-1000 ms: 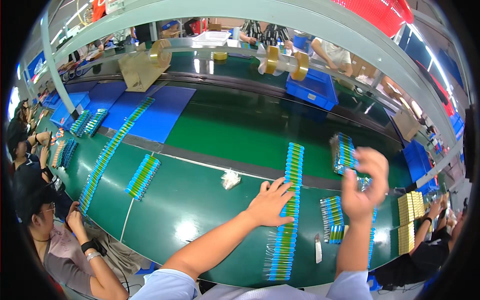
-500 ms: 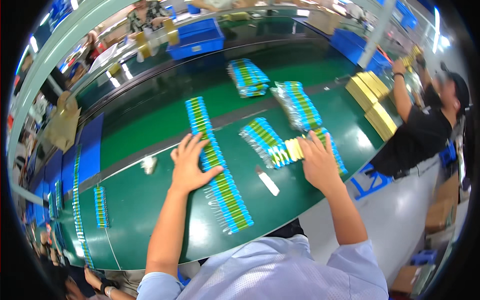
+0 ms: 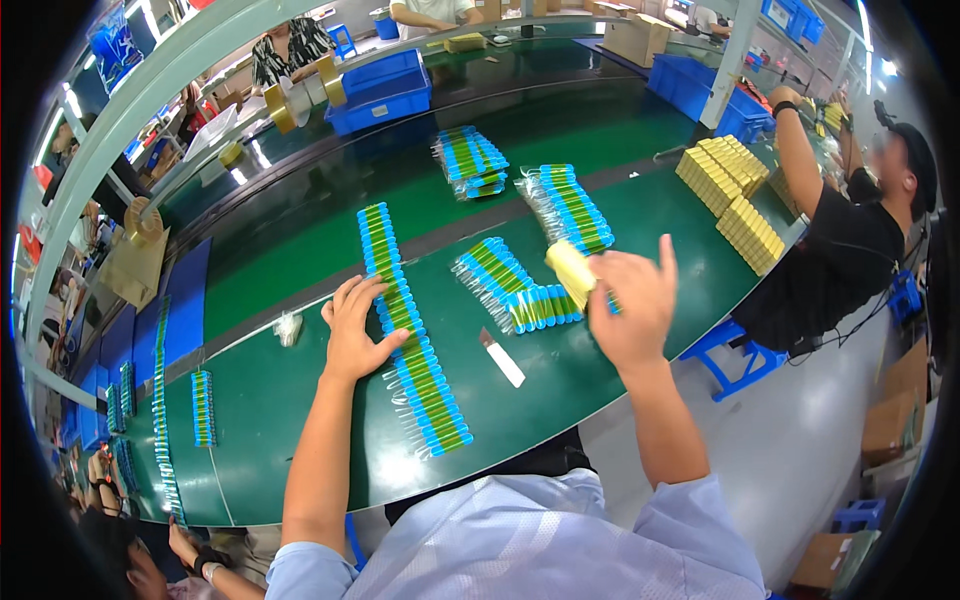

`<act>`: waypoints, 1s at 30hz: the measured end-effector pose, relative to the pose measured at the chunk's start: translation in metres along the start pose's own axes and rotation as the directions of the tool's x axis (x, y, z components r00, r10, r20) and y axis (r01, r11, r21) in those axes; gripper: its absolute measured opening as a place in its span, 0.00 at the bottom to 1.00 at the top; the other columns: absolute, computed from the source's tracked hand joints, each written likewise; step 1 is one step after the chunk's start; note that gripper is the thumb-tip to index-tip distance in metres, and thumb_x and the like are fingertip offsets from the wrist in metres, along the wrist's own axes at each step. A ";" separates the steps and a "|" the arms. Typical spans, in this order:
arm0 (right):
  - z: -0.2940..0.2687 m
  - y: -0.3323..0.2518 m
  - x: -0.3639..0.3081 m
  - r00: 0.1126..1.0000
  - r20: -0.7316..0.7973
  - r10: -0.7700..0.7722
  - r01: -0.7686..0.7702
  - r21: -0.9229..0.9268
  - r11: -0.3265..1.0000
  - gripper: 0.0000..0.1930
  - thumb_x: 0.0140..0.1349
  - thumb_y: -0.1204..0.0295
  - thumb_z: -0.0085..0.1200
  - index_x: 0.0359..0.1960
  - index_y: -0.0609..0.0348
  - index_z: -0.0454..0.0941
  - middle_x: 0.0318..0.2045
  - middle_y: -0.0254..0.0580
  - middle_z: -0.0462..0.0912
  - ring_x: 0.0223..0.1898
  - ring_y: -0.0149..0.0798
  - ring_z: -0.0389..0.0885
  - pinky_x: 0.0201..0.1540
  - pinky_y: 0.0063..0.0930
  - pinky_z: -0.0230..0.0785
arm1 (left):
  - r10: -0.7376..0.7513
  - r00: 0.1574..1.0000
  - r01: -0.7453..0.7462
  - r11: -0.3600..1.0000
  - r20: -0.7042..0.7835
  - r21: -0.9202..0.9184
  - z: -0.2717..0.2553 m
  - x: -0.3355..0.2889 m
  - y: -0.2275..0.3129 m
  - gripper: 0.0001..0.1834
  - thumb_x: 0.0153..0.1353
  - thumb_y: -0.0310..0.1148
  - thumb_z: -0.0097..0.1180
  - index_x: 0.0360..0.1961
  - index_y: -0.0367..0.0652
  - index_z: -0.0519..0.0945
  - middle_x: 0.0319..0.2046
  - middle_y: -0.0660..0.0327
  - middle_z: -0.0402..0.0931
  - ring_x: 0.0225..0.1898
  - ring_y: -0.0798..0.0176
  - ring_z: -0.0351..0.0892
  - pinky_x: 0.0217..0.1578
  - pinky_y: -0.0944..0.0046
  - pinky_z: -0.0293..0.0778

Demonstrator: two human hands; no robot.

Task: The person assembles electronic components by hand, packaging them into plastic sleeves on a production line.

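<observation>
A long row of blue-and-green packets point(image 3: 418, 345) with clear plastic ends runs across the green table in front of me. My left hand point(image 3: 355, 325) lies on its left edge, fingers spread and thumb resting on top. My right hand point(image 3: 632, 305) pinches one end of a yellow block point(image 3: 570, 272), index finger raised. The block is held over the end of a bent row of similar packets point(image 3: 540, 305). A stack of packets point(image 3: 568, 205) lies just beyond it. Between my hands is a white, flat-handled tool point(image 3: 503, 362) with a dark end.
More packets point(image 3: 470, 160) are piled on the far green belt. Yellow blocks point(image 3: 735, 180) stand stacked at the right, near a person in black. Crumpled clear plastic point(image 3: 288, 328) lies left of my hand. Blue bins point(image 3: 380, 95) stand at the back.
My right hand has lifted from the packets and now holds the yellow block tilted, index finger raised. My left hand stays on the long row. The whole view has shifted slightly.
</observation>
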State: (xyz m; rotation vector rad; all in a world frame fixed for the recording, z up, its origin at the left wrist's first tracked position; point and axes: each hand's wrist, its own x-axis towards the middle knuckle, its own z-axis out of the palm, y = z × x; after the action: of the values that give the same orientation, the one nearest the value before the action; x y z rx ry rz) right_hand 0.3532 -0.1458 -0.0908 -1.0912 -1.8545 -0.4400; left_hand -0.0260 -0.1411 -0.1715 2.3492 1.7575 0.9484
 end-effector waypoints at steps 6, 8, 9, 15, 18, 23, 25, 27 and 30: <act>-0.032 -0.032 0.008 0.876 -0.399 0.271 0.109 0.711 0.695 0.11 0.68 0.78 0.53 0.51 0.60 0.73 0.42 0.55 0.81 0.45 0.43 0.82 0.56 0.43 0.75 | 0.042 0.978 -0.058 0.996 -0.205 -0.072 -0.003 0.000 0.000 0.30 0.52 0.47 0.68 0.54 0.45 0.79 0.57 0.57 0.78 0.65 0.49 0.69 0.64 0.49 0.55; -0.036 -0.043 -0.001 0.884 -0.357 0.301 0.085 0.758 0.647 0.11 0.70 0.78 0.52 0.51 0.60 0.71 0.44 0.55 0.80 0.44 0.41 0.81 0.53 0.39 0.75 | -0.006 0.942 -0.047 0.988 -0.336 -0.148 -0.003 -0.004 0.014 0.21 0.59 0.38 0.64 0.52 0.43 0.79 0.53 0.56 0.80 0.60 0.49 0.73 0.63 0.51 0.59; -0.036 -0.045 -0.004 0.891 -0.311 0.332 0.050 0.793 0.607 0.10 0.71 0.77 0.50 0.52 0.60 0.69 0.45 0.54 0.78 0.43 0.40 0.80 0.51 0.34 0.75 | -0.043 0.937 -0.029 0.979 -0.346 -0.200 -0.004 -0.008 0.029 0.20 0.59 0.35 0.65 0.51 0.42 0.79 0.51 0.55 0.80 0.57 0.50 0.76 0.61 0.52 0.64; 0.005 -0.064 0.018 0.897 -0.334 0.289 0.116 0.810 0.575 0.10 0.71 0.80 0.49 0.52 0.64 0.70 0.43 0.52 0.80 0.41 0.39 0.80 0.46 0.30 0.75 | 0.249 0.961 -0.158 0.851 0.121 -0.501 -0.030 -0.011 0.144 0.44 0.50 0.38 0.74 0.67 0.40 0.68 0.65 0.46 0.69 0.68 0.42 0.67 0.67 0.48 0.63; 0.032 -0.055 0.025 0.878 -0.307 0.367 0.054 0.825 0.562 0.09 0.73 0.79 0.48 0.52 0.64 0.70 0.44 0.51 0.79 0.43 0.38 0.80 0.49 0.31 0.75 | 0.257 0.959 -0.183 0.883 0.119 -0.432 0.010 0.011 0.136 0.47 0.47 0.33 0.73 0.70 0.39 0.65 0.68 0.47 0.67 0.70 0.43 0.63 0.70 0.48 0.58; 0.041 -0.040 0.033 0.706 0.013 0.708 -0.154 0.979 0.135 0.08 0.76 0.78 0.42 0.53 0.63 0.69 0.48 0.45 0.77 0.48 0.35 0.80 0.51 0.33 0.77 | 0.311 0.883 -0.156 0.900 0.350 -0.407 0.054 0.040 0.113 0.40 0.47 0.29 0.62 0.66 0.36 0.70 0.68 0.44 0.67 0.72 0.44 0.62 0.72 0.48 0.51; 0.034 -0.035 0.042 0.685 0.050 0.727 -0.177 0.979 0.100 0.09 0.77 0.74 0.42 0.54 0.60 0.68 0.49 0.45 0.78 0.48 0.37 0.81 0.51 0.36 0.78 | 0.339 0.844 -0.208 0.921 0.415 -0.328 0.065 0.043 0.107 0.34 0.50 0.30 0.59 0.62 0.37 0.75 0.68 0.47 0.68 0.72 0.47 0.61 0.72 0.47 0.51; 0.016 -0.034 0.061 0.556 0.092 0.826 -0.117 0.993 -0.032 0.10 0.77 0.68 0.42 0.54 0.57 0.68 0.50 0.46 0.78 0.48 0.40 0.81 0.52 0.40 0.78 | 0.389 0.839 -0.317 0.918 0.380 -0.240 0.069 0.041 0.103 0.31 0.52 0.29 0.55 0.61 0.38 0.76 0.68 0.52 0.69 0.72 0.50 0.62 0.72 0.45 0.50; -0.018 -0.009 0.076 0.550 0.018 0.835 -0.036 0.999 0.002 0.17 0.77 0.59 0.41 0.58 0.55 0.69 0.51 0.45 0.80 0.50 0.45 0.82 0.55 0.46 0.78 | 0.369 0.847 -0.293 0.925 0.382 -0.243 0.071 0.040 0.103 0.30 0.53 0.28 0.53 0.61 0.42 0.77 0.68 0.56 0.69 0.72 0.53 0.62 0.71 0.43 0.49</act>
State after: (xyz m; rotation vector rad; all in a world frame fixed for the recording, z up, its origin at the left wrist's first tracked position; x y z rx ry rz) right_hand 0.3403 -0.1246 -0.0162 -0.4199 -0.5917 0.7644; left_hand 0.1038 -0.1204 -0.1707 2.5394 1.0839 0.5274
